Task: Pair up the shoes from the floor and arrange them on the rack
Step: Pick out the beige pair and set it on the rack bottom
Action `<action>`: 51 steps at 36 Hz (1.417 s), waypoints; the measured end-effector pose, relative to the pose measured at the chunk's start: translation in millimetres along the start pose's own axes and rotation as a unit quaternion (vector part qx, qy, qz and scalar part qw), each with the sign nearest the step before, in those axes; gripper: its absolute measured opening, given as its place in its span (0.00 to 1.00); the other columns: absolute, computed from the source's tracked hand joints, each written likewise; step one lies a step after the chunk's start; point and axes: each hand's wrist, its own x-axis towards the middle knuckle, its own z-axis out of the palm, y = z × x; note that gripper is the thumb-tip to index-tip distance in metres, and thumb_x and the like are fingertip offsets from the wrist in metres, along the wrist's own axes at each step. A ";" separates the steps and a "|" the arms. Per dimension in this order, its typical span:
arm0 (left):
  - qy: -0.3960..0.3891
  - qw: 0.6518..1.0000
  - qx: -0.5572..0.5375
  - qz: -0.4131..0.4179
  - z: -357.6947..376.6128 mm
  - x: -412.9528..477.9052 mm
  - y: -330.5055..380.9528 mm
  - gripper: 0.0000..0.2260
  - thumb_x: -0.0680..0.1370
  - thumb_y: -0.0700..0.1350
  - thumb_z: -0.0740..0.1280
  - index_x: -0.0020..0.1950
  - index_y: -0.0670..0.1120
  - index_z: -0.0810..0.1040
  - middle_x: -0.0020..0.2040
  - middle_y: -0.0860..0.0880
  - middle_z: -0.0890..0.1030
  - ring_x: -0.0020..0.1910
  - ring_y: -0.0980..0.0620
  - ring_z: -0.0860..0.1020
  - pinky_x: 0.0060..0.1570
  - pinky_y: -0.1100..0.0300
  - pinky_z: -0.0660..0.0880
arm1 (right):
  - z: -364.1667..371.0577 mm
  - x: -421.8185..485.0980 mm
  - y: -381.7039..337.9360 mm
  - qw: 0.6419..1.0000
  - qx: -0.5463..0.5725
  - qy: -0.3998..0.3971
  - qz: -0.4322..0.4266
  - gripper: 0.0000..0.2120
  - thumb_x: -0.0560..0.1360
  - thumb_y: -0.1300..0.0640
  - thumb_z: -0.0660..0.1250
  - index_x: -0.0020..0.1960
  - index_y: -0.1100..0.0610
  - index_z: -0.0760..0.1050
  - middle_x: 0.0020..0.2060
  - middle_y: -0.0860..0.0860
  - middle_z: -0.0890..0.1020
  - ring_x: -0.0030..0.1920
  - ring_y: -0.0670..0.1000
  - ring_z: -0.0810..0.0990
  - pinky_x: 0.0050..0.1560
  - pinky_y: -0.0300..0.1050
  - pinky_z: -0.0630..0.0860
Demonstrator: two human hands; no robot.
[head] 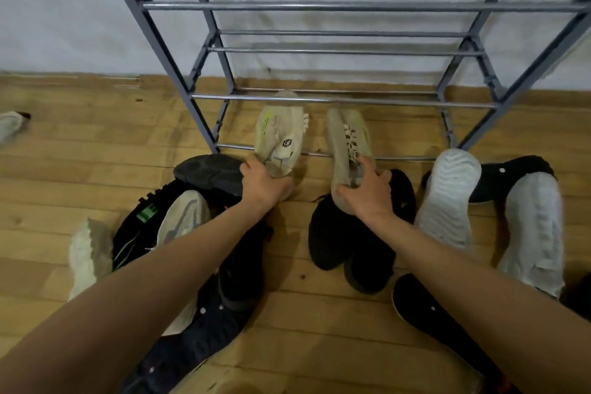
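The two beige shoes, one (281, 137) left and one (348, 144) right, hang just in front of the rack's (335, 101) lowest bars. They look light and soft, knit uppers likely to buckle, so the heel is the firm hold. The left hand (263, 184) and right hand (371, 193) each grip a heel. Dark and white shoes lie nearer on the floor (96, 153).

Two bare forearms ran in from the near edge, one on the left and one on the right, with no sleeve, watch or band showing on either. The left hand (263, 184) and the right hand (371, 193) were ungloved and carried no rings that could be made out. The fingers were slim, the nails short and plain.
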 end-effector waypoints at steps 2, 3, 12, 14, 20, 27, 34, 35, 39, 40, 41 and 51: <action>0.003 1.000 -0.015 -0.013 1.3 12.0 4.5 0.37 0.70 0.46 0.73 0.72 0.40 0.56 0.68 0.39 0.61 0.65 0.39 0.65 0.63 0.50 0.69 | 7.9 10.9 -5.0 1.000 -0.002 0.007 -0.008 0.35 0.71 0.51 0.71 0.74 0.48 0.58 0.65 0.58 0.61 0.64 0.62 0.68 0.61 0.52 0.72; 0.004 1.000 -0.019 -0.019 2.1 18.1 6.4 0.37 0.70 0.45 0.73 0.72 0.40 0.56 0.68 0.39 0.61 0.65 0.39 0.65 0.63 0.49 0.69 | 12.1 16.3 -7.9 1.000 0.000 0.011 -0.014 0.35 0.71 0.51 0.71 0.74 0.48 0.59 0.65 0.58 0.62 0.64 0.62 0.68 0.60 0.51 0.72; 0.015 1.000 -0.012 -0.009 6.6 72.9 5.7 0.35 0.70 0.44 0.73 0.70 0.38 0.58 0.67 0.38 0.62 0.65 0.39 0.65 0.64 0.48 0.69 | 47.3 68.8 -40.1 0.999 0.027 -0.003 -0.030 0.33 0.71 0.53 0.71 0.72 0.49 0.60 0.63 0.58 0.64 0.63 0.61 0.68 0.59 0.50 0.70; 0.017 1.000 -0.003 -0.011 5.2 86.2 4.9 0.35 0.70 0.44 0.73 0.70 0.37 0.58 0.67 0.38 0.62 0.65 0.39 0.65 0.63 0.48 0.69 | 55.2 80.6 -46.7 0.999 0.029 -0.006 -0.031 0.32 0.71 0.53 0.71 0.71 0.49 0.60 0.63 0.58 0.64 0.64 0.62 0.68 0.62 0.51 0.71; 0.022 1.000 0.018 -0.006 -5.4 120.6 4.9 0.35 0.69 0.43 0.73 0.70 0.38 0.58 0.66 0.39 0.63 0.65 0.38 0.65 0.63 0.46 0.69 | 78.3 112.4 -65.8 0.999 0.013 0.008 -0.040 0.31 0.71 0.51 0.71 0.70 0.49 0.60 0.65 0.58 0.64 0.64 0.61 0.68 0.54 0.47 0.69; 0.031 0.999 -0.003 -0.037 -10.7 147.3 0.0 0.37 0.69 0.42 0.71 0.72 0.39 0.55 0.69 0.39 0.61 0.68 0.39 0.63 0.66 0.45 0.68 | 99.5 133.8 -86.7 0.999 0.000 0.027 -0.041 0.29 0.70 0.50 0.71 0.67 0.50 0.63 0.63 0.58 0.67 0.62 0.61 0.70 0.56 0.50 0.72; 0.039 0.998 -0.031 -0.035 -12.5 164.5 -8.6 0.37 0.69 0.41 0.72 0.72 0.39 0.57 0.68 0.38 0.65 0.67 0.39 0.66 0.64 0.46 0.69 | 111.9 147.3 -101.3 0.997 -0.063 0.038 -0.023 0.27 0.71 0.46 0.71 0.63 0.57 0.66 0.64 0.58 0.67 0.64 0.60 0.69 0.55 0.51 0.72; 0.038 0.998 -0.035 -0.032 -12.3 166.0 -9.3 0.36 0.69 0.41 0.72 0.72 0.39 0.57 0.68 0.38 0.66 0.67 0.39 0.67 0.64 0.46 0.70 | 114.5 147.9 -102.2 0.997 -0.068 0.036 -0.023 0.28 0.70 0.45 0.71 0.63 0.57 0.66 0.63 0.58 0.67 0.63 0.61 0.70 0.54 0.51 0.72; 0.025 0.999 0.000 -0.033 -14.7 169.8 -10.8 0.36 0.70 0.43 0.72 0.72 0.39 0.57 0.68 0.38 0.64 0.67 0.39 0.66 0.64 0.49 0.69 | 122.8 149.3 -99.9 0.996 -0.084 0.021 -0.019 0.34 0.69 0.43 0.72 0.67 0.57 0.62 0.65 0.59 0.67 0.64 0.62 0.69 0.55 0.52 0.73; 0.023 0.999 0.008 -0.026 -16.3 171.0 -12.1 0.35 0.70 0.44 0.72 0.71 0.39 0.57 0.69 0.38 0.65 0.68 0.39 0.66 0.65 0.48 0.68 | 123.7 149.5 -97.7 0.996 -0.080 0.019 -0.019 0.34 0.69 0.43 0.72 0.67 0.57 0.63 0.64 0.59 0.67 0.64 0.62 0.69 0.56 0.53 0.73; 0.024 0.999 0.020 -0.019 -17.8 171.4 -13.8 0.35 0.71 0.44 0.72 0.72 0.39 0.57 0.69 0.38 0.65 0.68 0.39 0.65 0.66 0.47 0.67 | 124.3 149.6 -95.1 0.997 -0.074 0.016 -0.020 0.35 0.69 0.42 0.72 0.67 0.57 0.63 0.64 0.59 0.67 0.64 0.61 0.69 0.57 0.53 0.72; 0.043 0.994 0.101 0.006 -21.8 166.2 -24.1 0.33 0.73 0.46 0.68 0.73 0.38 0.57 0.71 0.38 0.64 0.71 0.36 0.58 0.68 0.44 0.59 | 124.2 144.5 -84.8 0.997 -0.058 -0.027 -0.044 0.31 0.68 0.47 0.72 0.64 0.57 0.65 0.61 0.57 0.66 0.62 0.60 0.69 0.60 0.51 0.71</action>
